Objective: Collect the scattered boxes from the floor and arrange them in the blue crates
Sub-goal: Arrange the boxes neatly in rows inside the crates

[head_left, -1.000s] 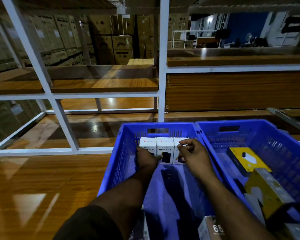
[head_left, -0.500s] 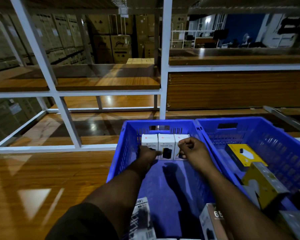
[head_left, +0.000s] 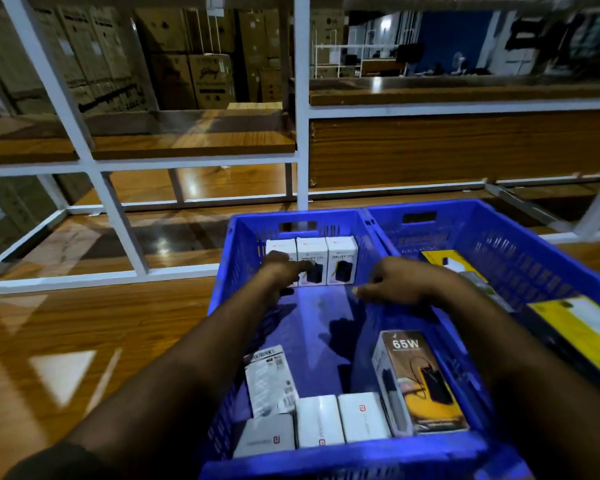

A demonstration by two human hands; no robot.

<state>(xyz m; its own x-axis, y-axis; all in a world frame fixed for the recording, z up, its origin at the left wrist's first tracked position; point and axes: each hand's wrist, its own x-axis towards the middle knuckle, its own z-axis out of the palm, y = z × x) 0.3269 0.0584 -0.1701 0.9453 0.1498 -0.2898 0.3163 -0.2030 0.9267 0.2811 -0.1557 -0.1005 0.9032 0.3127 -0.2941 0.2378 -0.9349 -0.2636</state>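
Head-camera view looked down over a glossy wooden floor (head_left: 66, 341) crossed by a white metal shelving frame (head_left: 302, 133), with stacked cardboard cartons (head_left: 194, 77) dim in the background. Two blue crates sat side by side on the floor, touching along their shared wall. The left crate (head_left: 343, 455) filled the middle of the view and the right crate (head_left: 499, 244) ran off the right edge. Inside the right crate lay yellow boxes (head_left: 582, 327), partly cut off by the frame. In the left crate, a tall box marked 65W (head_left: 420, 382) lay tilted against the near right wall, and beside it two white boxes (head_left: 340, 419) and a grey box (head_left: 267, 436) sat along the near wall, with a printed black-and-white box (head_left: 269, 379) leaning just behind the grey one. Against the far wall of the same crate stood a row of three small white boxes (head_left: 326, 259), upright and touching each other. The left hand (head_left: 284, 271) reached in with fingers loosely spread, covering the front of the leftmost box in that row; whether it gripped that box could not be told. The right hand (head_left: 395, 280) hovered over the bare crate floor, fingers relaxed and apart, holding nothing, near but clear of the row.
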